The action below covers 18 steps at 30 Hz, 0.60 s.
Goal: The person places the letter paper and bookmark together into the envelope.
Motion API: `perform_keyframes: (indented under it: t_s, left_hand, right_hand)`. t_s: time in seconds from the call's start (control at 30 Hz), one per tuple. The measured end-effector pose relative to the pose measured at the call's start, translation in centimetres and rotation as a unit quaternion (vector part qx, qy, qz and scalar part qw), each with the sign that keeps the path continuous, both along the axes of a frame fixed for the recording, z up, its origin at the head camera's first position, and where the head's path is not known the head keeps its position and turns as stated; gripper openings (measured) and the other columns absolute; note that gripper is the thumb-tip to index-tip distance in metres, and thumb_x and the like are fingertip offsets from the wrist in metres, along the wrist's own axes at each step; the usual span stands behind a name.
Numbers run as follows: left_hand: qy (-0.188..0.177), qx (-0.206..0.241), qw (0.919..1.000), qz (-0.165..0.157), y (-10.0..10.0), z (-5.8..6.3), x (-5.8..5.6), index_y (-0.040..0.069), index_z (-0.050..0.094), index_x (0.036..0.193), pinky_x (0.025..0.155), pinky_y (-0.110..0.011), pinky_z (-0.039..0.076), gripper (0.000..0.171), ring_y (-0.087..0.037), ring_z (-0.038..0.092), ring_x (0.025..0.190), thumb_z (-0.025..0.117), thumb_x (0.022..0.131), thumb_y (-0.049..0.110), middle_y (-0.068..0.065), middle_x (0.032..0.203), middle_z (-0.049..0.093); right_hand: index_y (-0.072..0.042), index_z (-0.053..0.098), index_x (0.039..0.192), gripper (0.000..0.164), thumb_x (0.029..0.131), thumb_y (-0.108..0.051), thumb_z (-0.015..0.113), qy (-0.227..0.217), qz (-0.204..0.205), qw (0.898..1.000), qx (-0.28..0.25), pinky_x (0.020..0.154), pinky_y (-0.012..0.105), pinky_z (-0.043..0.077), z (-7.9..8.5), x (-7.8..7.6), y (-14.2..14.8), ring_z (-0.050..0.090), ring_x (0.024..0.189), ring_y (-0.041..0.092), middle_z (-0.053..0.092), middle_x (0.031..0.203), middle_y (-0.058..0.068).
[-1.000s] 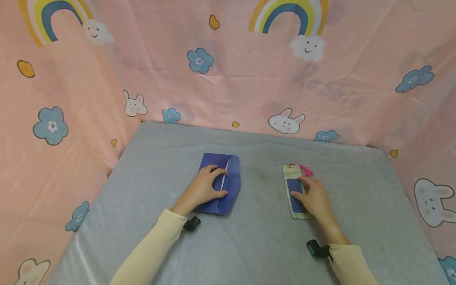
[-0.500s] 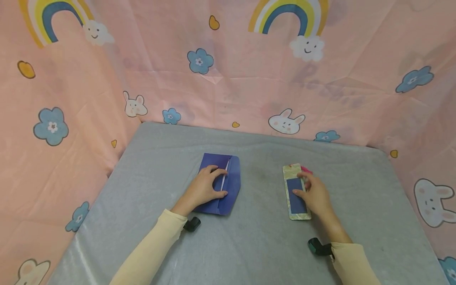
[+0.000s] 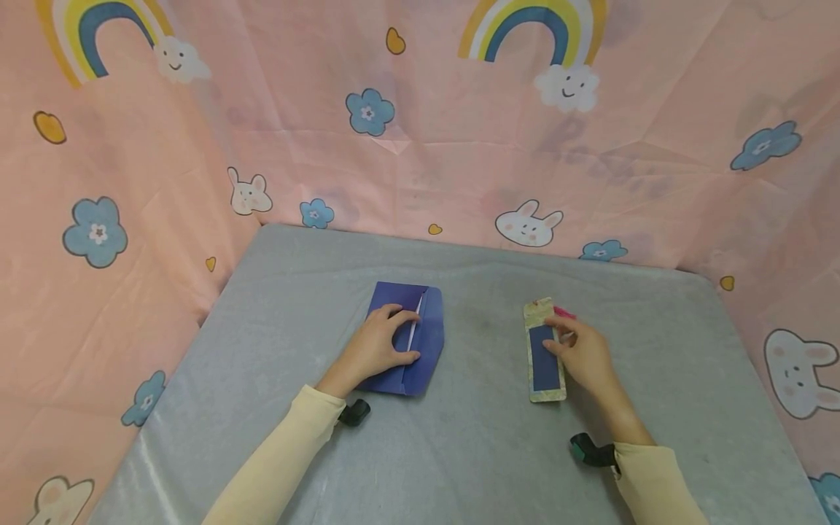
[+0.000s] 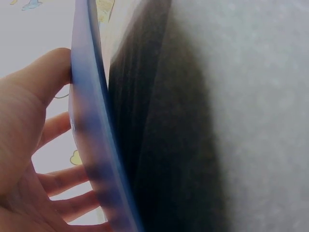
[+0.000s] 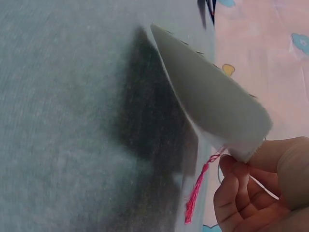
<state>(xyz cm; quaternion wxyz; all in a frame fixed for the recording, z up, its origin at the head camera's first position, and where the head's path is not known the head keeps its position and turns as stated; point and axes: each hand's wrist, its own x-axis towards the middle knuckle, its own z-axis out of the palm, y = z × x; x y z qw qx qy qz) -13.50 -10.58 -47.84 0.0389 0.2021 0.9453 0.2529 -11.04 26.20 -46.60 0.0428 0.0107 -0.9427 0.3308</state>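
Pinching with right hand [image 3: 584, 357] a bowed, narrow yellow-green paper bookmark [image 3: 543, 361], dark-blue-panelled, pink-tasselled; resting left hand [image 3: 375, 344], fingers loosely spread, on violet-blue paper envelope [image 3: 428, 339], flap open

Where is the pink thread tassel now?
In the head view, the tassel is right of centre, beside the far end of the flat blue-and-green card, just beyond the right hand.

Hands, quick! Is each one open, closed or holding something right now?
Left hand: holding the blue envelope.
Right hand: pinching the bookmark between thumb and fingers.
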Motion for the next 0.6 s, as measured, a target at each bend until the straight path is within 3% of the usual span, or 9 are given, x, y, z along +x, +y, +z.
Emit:
perform_keyframes:
  t_s: [0.6]
  left_hand:
    - [0.007,0.004,1.0,-0.003,0.03,-0.08,0.0,0.026,0.06,0.134,0.106,-0.055,0.045,0.062,-0.037,0.049,0.134,0.081,0.078,0.044,-0.016,0.145,0.05]
  right_hand:
    - [-0.004,0.07,0.119,0.036,0.084,-0.005,0.076,0.057,0.005,0.998,-0.033,0.049,0.022,0.04,0.48,0.25,-0.75,0.048,0.06,-0.003,0.068,0.096,0.018]
